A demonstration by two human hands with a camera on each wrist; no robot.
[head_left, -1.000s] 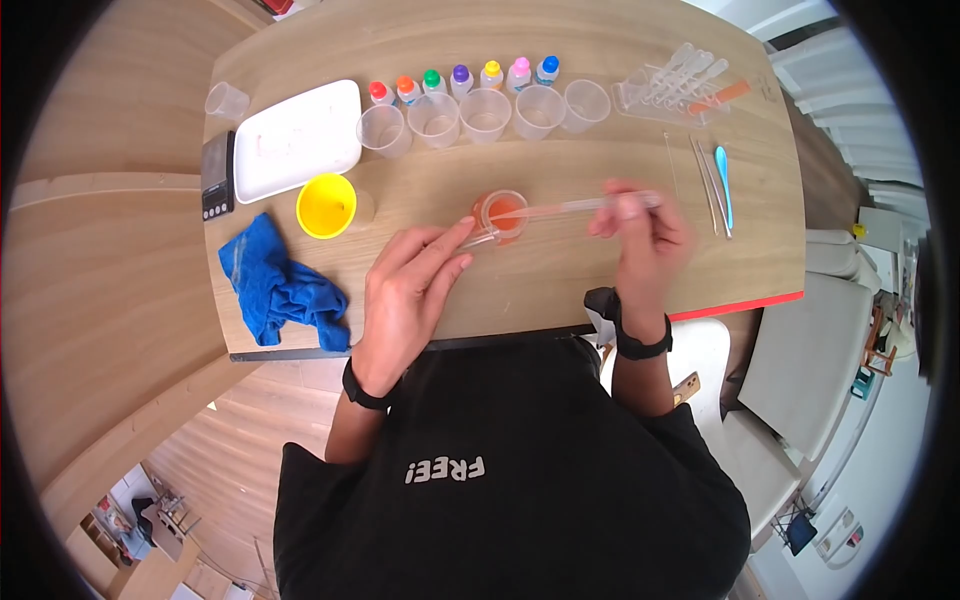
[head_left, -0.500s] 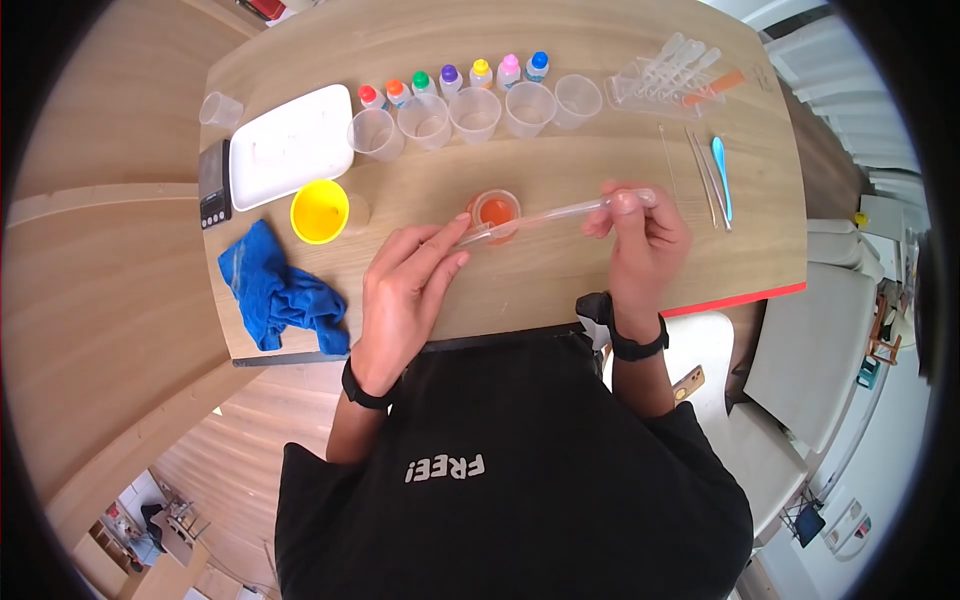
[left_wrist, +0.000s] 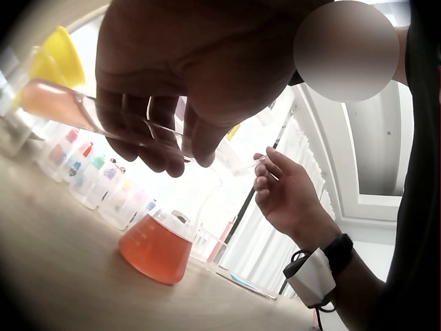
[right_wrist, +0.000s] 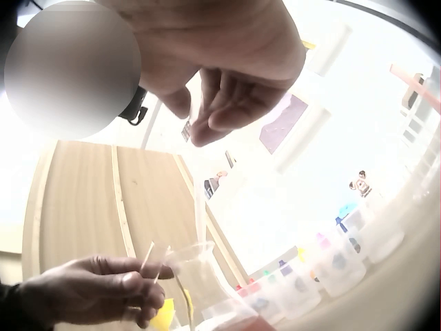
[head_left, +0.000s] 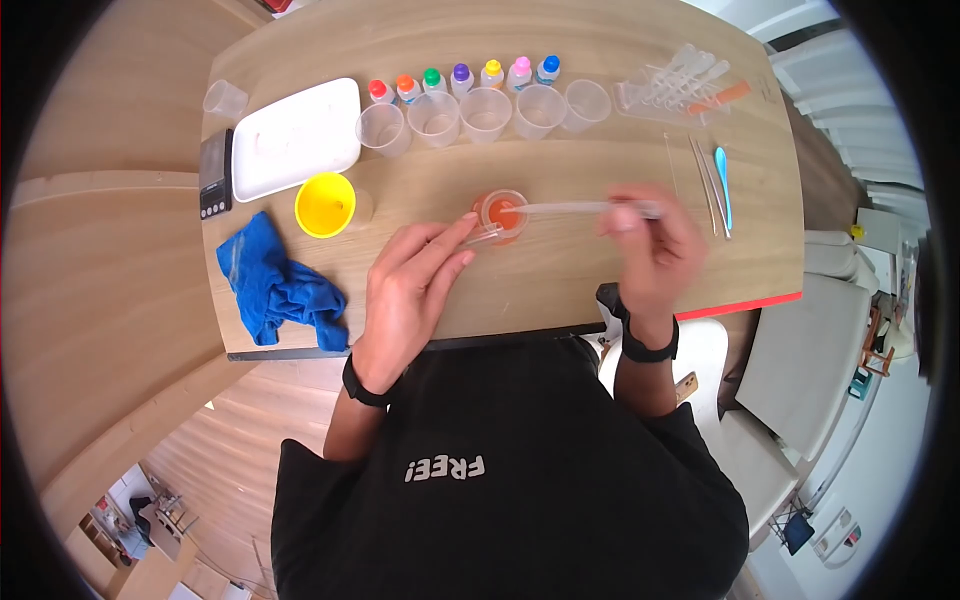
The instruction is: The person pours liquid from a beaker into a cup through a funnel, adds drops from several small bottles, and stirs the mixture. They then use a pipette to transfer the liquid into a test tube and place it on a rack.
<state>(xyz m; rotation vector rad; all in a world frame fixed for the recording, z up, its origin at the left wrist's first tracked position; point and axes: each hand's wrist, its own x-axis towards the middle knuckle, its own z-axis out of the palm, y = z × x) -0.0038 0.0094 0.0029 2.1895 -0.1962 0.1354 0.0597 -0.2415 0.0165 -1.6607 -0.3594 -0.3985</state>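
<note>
My left hand (head_left: 405,285) grips a clear glass test tube (left_wrist: 58,107), holding pinkish-orange liquid and tilted, its mouth beside the flask's neck. A conical flask (left_wrist: 157,252) of orange liquid stands on the table just past the left fingertips. Between thumb and fingers, my right hand (head_left: 655,245) pinches the bulb end of a translucent plastic dropper (head_left: 565,208). The dropper slants leftward and its tip is at the flask's mouth. In the right wrist view, the dropper (right_wrist: 200,214) reaches down to the flask's rim.
Clear plastic cups (head_left: 485,115) and dropper bottles (head_left: 461,80) with coloured caps line the back. A tube rack (head_left: 690,90) stands back right, near tweezers and a blue spoon (head_left: 722,185). To the left are a white tray (head_left: 290,140), scale (head_left: 216,175), yellow cup (head_left: 325,205) and blue cloth (head_left: 265,285).
The dropper's tip went from the flask to the test tube's mouth half a second ago, and is now back at the flask. My left hand has stayed nearly still with the tube.
</note>
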